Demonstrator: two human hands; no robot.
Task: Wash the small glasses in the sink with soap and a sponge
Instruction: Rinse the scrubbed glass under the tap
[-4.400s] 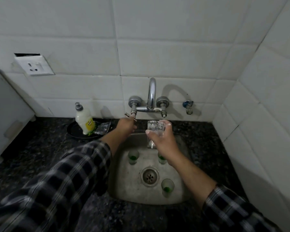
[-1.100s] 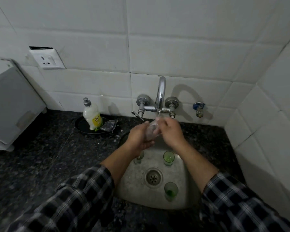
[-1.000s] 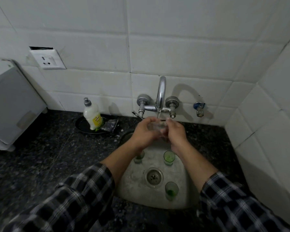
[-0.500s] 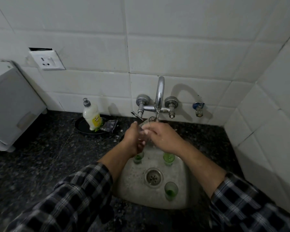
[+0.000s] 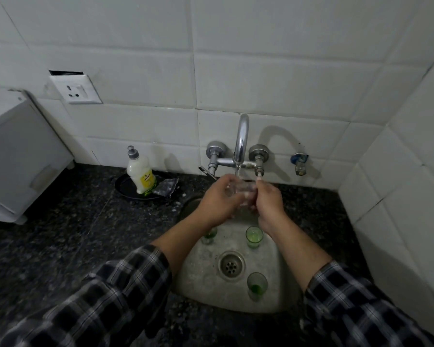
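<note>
Both hands hold one small clear glass [image 5: 239, 190] under the running tap [image 5: 241, 141], above the steel sink [image 5: 206, 276]. My left hand [image 5: 217, 201] grips the glass from the left, and my right hand [image 5: 268, 200] grips it from the right. Three small glasses with green bottoms stand in the sink: one [image 5: 209, 235] partly behind my left wrist, one [image 5: 254, 237] beside my right wrist, one [image 5: 256, 285] near the front. A soap bottle [image 5: 140, 172] stands on a black dish [image 5: 125, 187] to the left, next to a crumpled sponge [image 5: 166, 187].
Dark granite counter [image 5: 60, 246] surrounds the sink. A white appliance [image 5: 18, 156] stands at the far left below a wall socket [image 5: 75, 89]. A small blue-handled valve [image 5: 298, 162] sticks out of the tiled wall to the right of the tap.
My left hand left the tap handle and joined the right on the glass. In the last second both hands have turned the glass under the water stream.
</note>
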